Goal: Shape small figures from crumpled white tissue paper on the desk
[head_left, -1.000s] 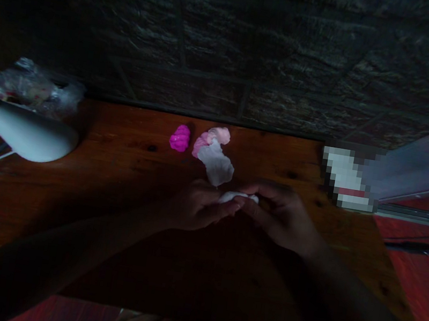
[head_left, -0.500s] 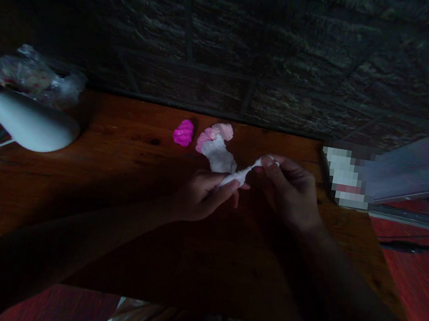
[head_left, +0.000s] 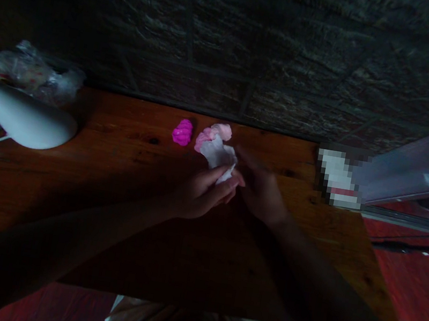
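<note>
On a dark wooden table (head_left: 72,187) lie three lumps of soft clay: a magenta lump (head_left: 182,132), a pale pink lump (head_left: 214,133) and a white lump (head_left: 218,154) touching the pink one. My left hand (head_left: 203,194) is closed in a pinch on a small white piece of clay (head_left: 227,177) at the near edge of the white lump. My right hand (head_left: 261,189) is beside it, blurred, with its fingertips reaching toward the white lump; I cannot make out whether it holds anything.
A white desk lamp head (head_left: 21,122) hangs over the table's left end, with a crumpled clear plastic bag (head_left: 33,72) behind it. A dark brick wall (head_left: 232,49) runs along the back. A blurred white box (head_left: 338,177) stands at the right edge, red floor beyond.
Half a second ago both hands stretched a white strip between them. Now the right hand has come back down to the left hand by the white lump, and the strip is no longer drawn out.
</note>
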{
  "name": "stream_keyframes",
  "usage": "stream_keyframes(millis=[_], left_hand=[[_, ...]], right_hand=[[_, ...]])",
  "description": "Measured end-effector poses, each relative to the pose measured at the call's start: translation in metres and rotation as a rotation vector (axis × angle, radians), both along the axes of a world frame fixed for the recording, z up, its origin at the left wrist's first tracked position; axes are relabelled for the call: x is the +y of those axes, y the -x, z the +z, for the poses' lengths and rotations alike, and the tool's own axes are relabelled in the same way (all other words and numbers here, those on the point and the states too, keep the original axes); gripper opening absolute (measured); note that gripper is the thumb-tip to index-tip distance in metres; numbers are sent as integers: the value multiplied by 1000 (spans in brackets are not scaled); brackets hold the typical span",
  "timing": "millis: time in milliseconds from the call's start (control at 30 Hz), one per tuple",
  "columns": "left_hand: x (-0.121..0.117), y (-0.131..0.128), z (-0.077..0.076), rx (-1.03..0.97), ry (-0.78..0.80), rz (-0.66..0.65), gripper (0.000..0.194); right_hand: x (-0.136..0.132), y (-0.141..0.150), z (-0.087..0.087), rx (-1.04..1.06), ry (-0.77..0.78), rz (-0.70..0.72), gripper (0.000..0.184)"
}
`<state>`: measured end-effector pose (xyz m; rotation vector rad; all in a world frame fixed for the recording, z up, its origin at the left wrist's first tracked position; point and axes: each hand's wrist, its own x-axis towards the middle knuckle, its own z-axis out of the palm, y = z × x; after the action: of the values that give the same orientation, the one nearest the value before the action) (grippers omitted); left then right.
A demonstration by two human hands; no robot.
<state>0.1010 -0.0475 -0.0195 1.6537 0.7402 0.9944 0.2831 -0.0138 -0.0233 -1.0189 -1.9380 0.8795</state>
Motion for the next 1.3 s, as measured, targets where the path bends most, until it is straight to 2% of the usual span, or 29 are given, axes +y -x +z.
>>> stream_keyframes(millis=[67, 133, 267, 300, 367, 467, 533, 667, 733, 900, 1033, 1167, 1233, 1300], left_hand=[[0, 0, 1, 11, 6, 29, 36], [0, 0, 4, 62, -12, 55, 35], [-1, 1, 10, 192, -55, 47, 32], [-1, 1, 10, 213, -58, 30, 32], [0, 0, 8, 240, -73, 1, 27], [1, -1, 3, 253, -116, -10, 20], [1, -1, 1, 260, -110, 2, 18], [2, -1, 2, 206, 17, 22, 25], [3, -1, 2, 147, 86, 19, 33], [3, 0, 0, 103, 102, 26, 37], [4, 0, 3, 117, 96, 42, 44], [5, -1, 6, 73, 90, 55, 38], [4, -2, 7, 31, 90, 55, 37], [3, -3, 7, -2, 95, 60, 39]], right_hand=[[1, -2, 0, -60, -77, 32, 55], [-1, -6, 4, -89, -119, 12, 46], [-12, -17, 21, 4, -46, -123, 26], [-16, -19, 26, 52, -32, -113, 25], [-22, -21, 36, 104, -37, -28, 26], [-27, -21, 45, 50, -96, 153, 22], [-27, -21, 44, 23, -111, 181, 15], [-22, -25, 38, 111, 5, -22, 10], [-20, -27, 36, 195, 113, -98, 16], [-17, -28, 35, 233, 306, 30, 30], [-19, -24, 34, 236, 314, 60, 25], [-21, -19, 34, 272, 302, 23, 20], [-19, -19, 35, 313, 289, -54, 18], [-12, -24, 35, 366, 246, -211, 17]])
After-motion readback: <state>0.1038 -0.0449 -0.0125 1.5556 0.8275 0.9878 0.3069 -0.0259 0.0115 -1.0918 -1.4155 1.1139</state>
